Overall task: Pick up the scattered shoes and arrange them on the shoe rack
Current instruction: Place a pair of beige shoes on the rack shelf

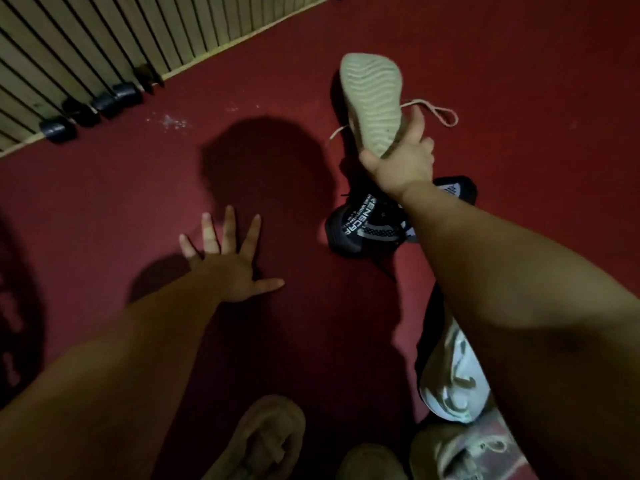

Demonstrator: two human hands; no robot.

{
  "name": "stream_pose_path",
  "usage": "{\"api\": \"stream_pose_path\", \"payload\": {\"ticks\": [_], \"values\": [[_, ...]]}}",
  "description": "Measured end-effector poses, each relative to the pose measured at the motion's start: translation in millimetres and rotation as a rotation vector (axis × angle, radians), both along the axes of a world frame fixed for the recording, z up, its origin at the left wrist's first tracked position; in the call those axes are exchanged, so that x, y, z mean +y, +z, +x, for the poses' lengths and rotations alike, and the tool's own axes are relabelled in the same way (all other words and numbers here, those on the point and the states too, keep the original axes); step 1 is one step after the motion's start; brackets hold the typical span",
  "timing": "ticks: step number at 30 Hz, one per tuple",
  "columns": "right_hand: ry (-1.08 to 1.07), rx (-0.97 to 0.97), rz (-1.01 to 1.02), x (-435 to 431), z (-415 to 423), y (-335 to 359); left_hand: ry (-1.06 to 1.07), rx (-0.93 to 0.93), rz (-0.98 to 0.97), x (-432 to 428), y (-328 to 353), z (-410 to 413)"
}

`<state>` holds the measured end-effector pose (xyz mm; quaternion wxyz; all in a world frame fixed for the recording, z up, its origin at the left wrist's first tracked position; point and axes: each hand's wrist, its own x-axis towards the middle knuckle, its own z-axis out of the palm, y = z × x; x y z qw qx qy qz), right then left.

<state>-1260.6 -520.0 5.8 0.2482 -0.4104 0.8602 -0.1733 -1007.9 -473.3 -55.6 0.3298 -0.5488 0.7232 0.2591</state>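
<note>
A fuzzy tan slipper [266, 441] lies nearest. The right hand [401, 168] grips a pale beige lace-up shoe [372, 98] by its heel, sole up, above a black lettered sneaker [360, 226]. The left hand [228, 268] splays wide at the red carpet [519, 81], seemingly bracing the lean.

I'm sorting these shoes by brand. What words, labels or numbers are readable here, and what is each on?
"ENSCAP": large white letters on the black shoe; the ends of the word may be cut off.
Smaller white line beside those letters: too blurred to read.
White patch on black material just right of that shoe: blurred, unreadable.
Pale shoe held in the right hand: only wavy tread on the sole, no text.
</note>
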Motion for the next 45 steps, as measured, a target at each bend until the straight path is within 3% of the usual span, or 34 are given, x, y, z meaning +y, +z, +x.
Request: {"api": "stream_pose_path", "payload": {"ticks": [11, 18, 23, 28, 31, 33, 38, 45], "values": [[0.066, -0.030, -0.206, 116, 40, 54, 0.002, -0.004, -0.090, 20, 38, 6], [0.066, -0.040, -0.109, 218, 58, 87, -0.043, 0.128, -0.328, 81, 65, 6], [0.125, 0.016, -0.012, 259, 65, 95, -0.122, 0.233, -0.396, 112, 94, -7], [0.179, 0.016, -0.077, 261, 76, 60, -0.194, 0.220, -0.535, 117, 91, 27], [0.164, -0.060, -0.159, 264, 84, 31, -0.244, 0.074, -0.563, 121, 82, 49], [0.140, -0.094, -0.180, 269, 91, 16, -0.193, -0.024, -0.505, 131, 82, 54], [0.115, -0.164, -0.266, 279, 104, -6, -0.135, 0.021, -0.513, 148, 90, 59], [0.320, -0.216, -0.366, 297, 146, -14, 0.026, -0.046, -0.580, 205, 118, 107]]}}
